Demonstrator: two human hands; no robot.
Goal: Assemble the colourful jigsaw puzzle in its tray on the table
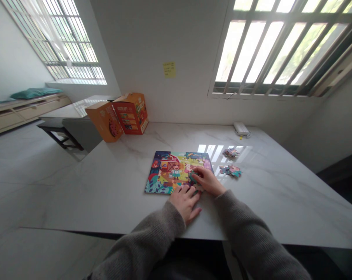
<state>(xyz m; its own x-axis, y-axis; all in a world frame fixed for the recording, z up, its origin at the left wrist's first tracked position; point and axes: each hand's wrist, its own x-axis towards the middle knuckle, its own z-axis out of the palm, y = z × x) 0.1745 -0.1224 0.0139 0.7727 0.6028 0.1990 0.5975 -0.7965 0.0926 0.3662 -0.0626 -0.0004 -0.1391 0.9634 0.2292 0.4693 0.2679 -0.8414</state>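
A colourful farm jigsaw puzzle (170, 171) lies flat on the white marble table (281, 194). My left hand (185, 201) rests flat at the puzzle's near right corner, fingers spread, holding nothing. My right hand (207, 181) sits on the puzzle's right edge, its fingertips pinched around a small puzzle piece (193, 178) pressed against the board. Both arms wear grey knitted sleeves. Two small heaps of loose puzzle pieces (230, 170) lie just right of the puzzle, apart from my right hand.
An orange puzzle box (131, 112) and its lid (105, 121) stand at the table's far left by the wall. A white device (241, 129) lies near the far edge. A dark bench (59, 132) stands left of the table. Barred windows are behind.
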